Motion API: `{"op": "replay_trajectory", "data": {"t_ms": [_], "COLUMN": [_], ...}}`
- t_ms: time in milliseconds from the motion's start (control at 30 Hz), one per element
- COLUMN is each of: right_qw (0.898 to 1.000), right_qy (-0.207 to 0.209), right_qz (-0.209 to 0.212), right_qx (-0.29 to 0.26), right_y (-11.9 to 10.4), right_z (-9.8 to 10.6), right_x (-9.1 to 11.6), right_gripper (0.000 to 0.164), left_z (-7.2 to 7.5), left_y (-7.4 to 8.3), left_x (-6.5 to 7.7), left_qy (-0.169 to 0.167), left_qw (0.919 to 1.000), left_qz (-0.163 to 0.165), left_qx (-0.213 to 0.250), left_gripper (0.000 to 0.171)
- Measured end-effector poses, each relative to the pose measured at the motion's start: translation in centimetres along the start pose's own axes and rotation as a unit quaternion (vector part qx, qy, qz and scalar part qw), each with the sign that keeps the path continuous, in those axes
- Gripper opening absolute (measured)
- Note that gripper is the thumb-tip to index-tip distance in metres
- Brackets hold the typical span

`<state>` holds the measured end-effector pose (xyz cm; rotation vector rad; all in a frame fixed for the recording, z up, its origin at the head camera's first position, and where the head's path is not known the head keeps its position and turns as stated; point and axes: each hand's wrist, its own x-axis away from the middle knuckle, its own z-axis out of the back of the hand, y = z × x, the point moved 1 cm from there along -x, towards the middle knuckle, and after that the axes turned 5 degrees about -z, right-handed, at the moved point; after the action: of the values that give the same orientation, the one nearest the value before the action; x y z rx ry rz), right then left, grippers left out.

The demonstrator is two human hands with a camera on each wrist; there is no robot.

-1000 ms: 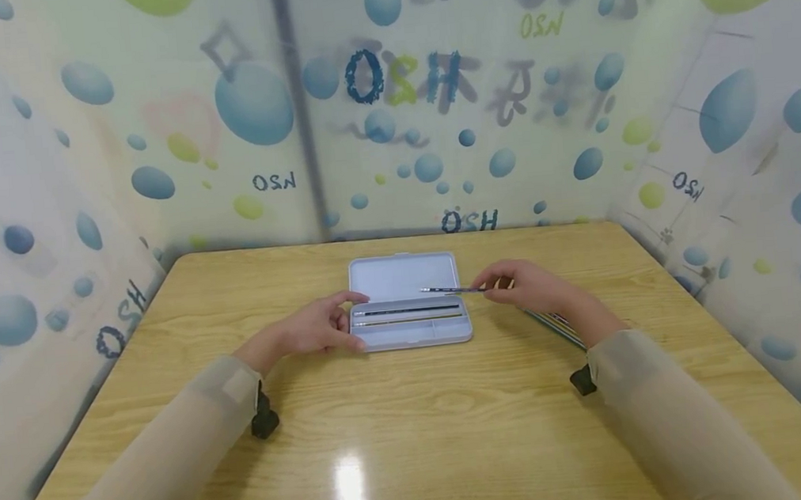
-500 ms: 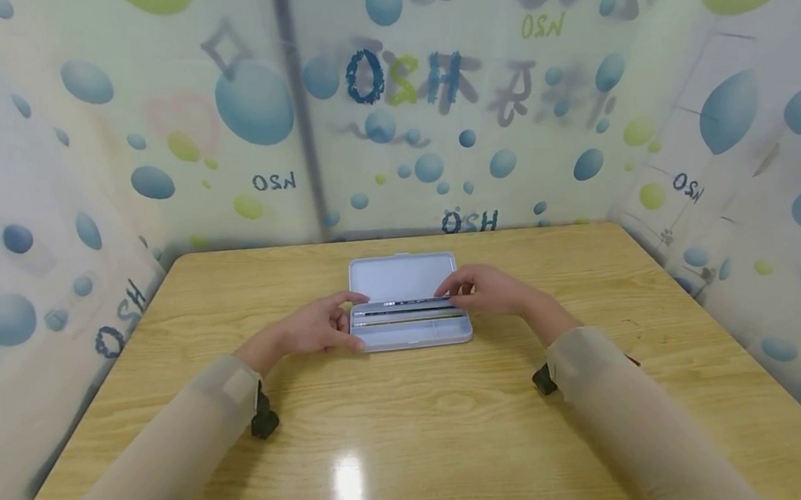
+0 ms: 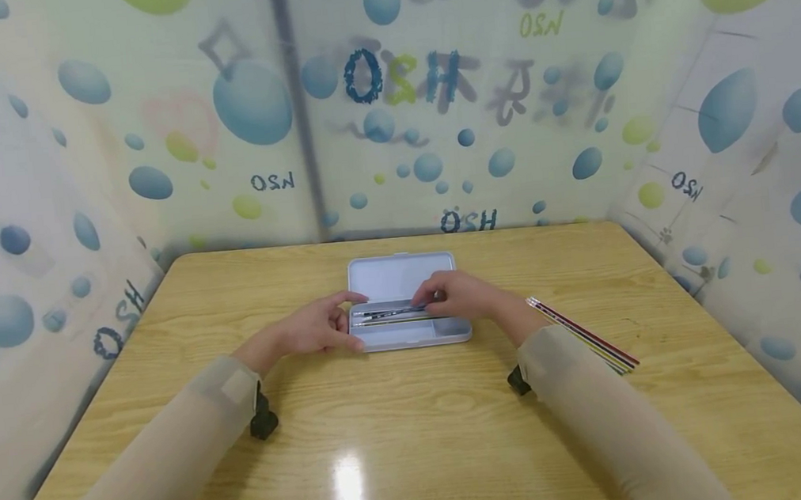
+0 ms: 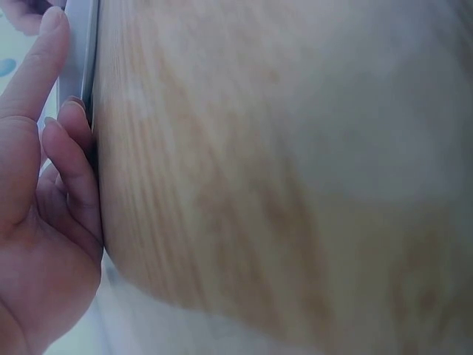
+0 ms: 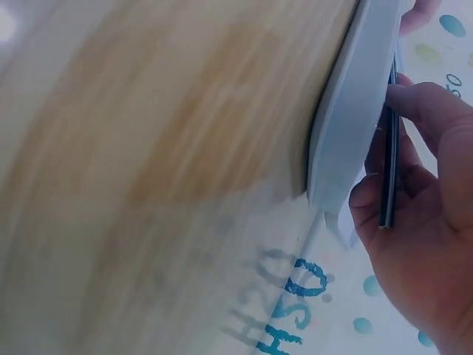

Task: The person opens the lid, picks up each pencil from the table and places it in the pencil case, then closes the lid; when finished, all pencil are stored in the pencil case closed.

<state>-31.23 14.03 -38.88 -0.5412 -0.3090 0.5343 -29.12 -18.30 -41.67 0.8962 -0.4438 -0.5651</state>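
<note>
A white pencil case (image 3: 401,336) lies with its lid (image 3: 401,275) raised at the back. My left hand (image 3: 313,327) holds its left end, thumb at the front corner and index finger near the lid hinge. My right hand (image 3: 460,294) is over the right part of the case and pinches a dark pencil (image 5: 389,170) between thumb and fingers. That pencil slants slightly over the back compartment, where a dark pencil and a yellowish pencil (image 3: 378,322) lie lengthwise. In the left wrist view, the thumb stretches along the case edge and the other fingers bend beside it.
Several loose pencils (image 3: 583,335), red, yellow and green-blue among them, lie slanted on the wooden table (image 3: 416,431) by the right forearm. A patterned curtain (image 3: 393,163) stands behind the table and along both sides.
My right hand has moved left with the dark pencil, from beside the case to over its compartments. The loose pencils have come out from under the right arm. My left hand stays put.
</note>
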Motion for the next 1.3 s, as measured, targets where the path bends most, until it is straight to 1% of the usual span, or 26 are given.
{"op": "replay_trajectory", "data": {"t_ms": [200,433,667,867,1067,1133,1300], "right_qw": [1.000,1.000,0.999,1.000,1.000,1.000,0.999], "right_qy": [0.002,-0.004,-0.002,0.002,0.006,0.012,0.040], "right_qz": [-0.008,-0.008,0.001,-0.010,-0.012,-0.017,-0.021], "right_qx": [-0.003,0.011,0.032,0.029,0.005,-0.002,0.003], "right_y": [-0.4,-1.0,-1.1,-1.0,-0.8,-0.5,0.7], "right_z": [-0.5,-0.8,-1.0,-1.0,-0.5,0.0,1.7], "right_x": [-0.5,-0.8,-1.3,-1.2,-0.2,0.4,2.5], "right_gripper": [0.023,0.023,0.022,0.021,0.021,0.021,0.022], "left_z": [0.0,0.0,-0.1,-0.1,-0.1,-0.1,0.0], "left_y": [-0.1,-0.2,0.0,0.0,0.0,0.0,-0.1], "left_x": [-0.1,-0.2,0.0,0.0,0.1,0.1,0.0], "left_qy": [0.001,0.002,0.002,0.000,0.002,0.003,0.002], "left_qw": [1.0000,1.0000,1.0000,1.0000,1.0000,1.0000,1.0000], "left_qz": [-0.001,0.006,0.003,0.001,0.007,0.007,0.002], "left_qx": [-0.004,-0.007,0.001,-0.001,0.000,-0.001,-0.002], "left_gripper": [0.089,0.089,0.089,0.088,0.089,0.090,0.091]}}
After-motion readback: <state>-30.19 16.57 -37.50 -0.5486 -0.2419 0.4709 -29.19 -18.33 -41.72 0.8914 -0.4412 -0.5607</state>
